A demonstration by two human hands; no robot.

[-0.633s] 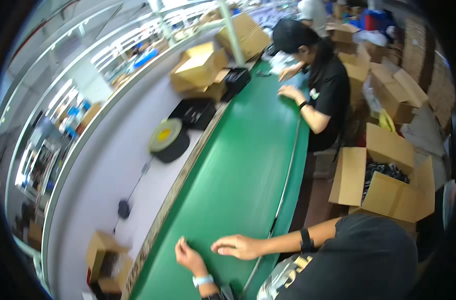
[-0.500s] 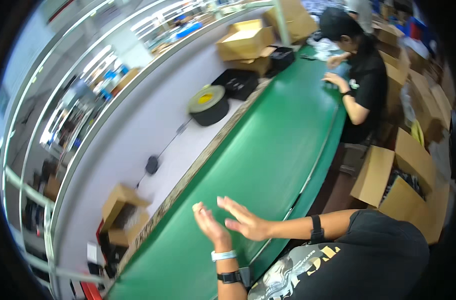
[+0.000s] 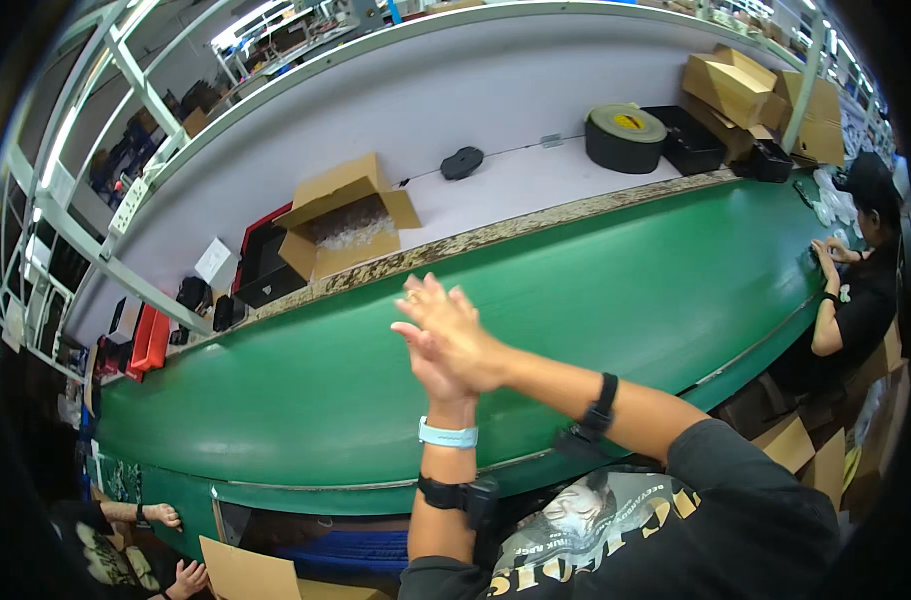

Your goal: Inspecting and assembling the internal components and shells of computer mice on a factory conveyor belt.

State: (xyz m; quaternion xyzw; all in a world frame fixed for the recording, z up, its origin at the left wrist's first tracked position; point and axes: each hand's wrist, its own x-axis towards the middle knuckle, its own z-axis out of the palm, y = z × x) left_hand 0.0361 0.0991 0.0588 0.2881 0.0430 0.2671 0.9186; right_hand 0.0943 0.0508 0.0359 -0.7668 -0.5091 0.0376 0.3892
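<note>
Above the green conveyor belt (image 3: 615, 260), my two hands meet palm to palm with nothing seen between them. My right hand (image 3: 467, 338) lies across the front, its fingers stretched out and a little apart. Behind it is my left hand (image 3: 436, 372), mostly covered, with its thumb side showing. A light blue wristband (image 3: 448, 433) circles my left wrist. Each forearm carries a black strap with a small black box. Neither hand touches the belt.
Beyond the belt, a shelf holds an open carton (image 3: 360, 235) of clear plastic pieces, a large black roll (image 3: 623, 140), black trays (image 3: 687, 140) and red bins (image 3: 151, 338). A person (image 3: 865, 270) works at the far right; another person's hands (image 3: 175, 540) show at lower left.
The view has swung left, bringing the left end of the belt and a second person into sight. My hands were apart and have come together.
</note>
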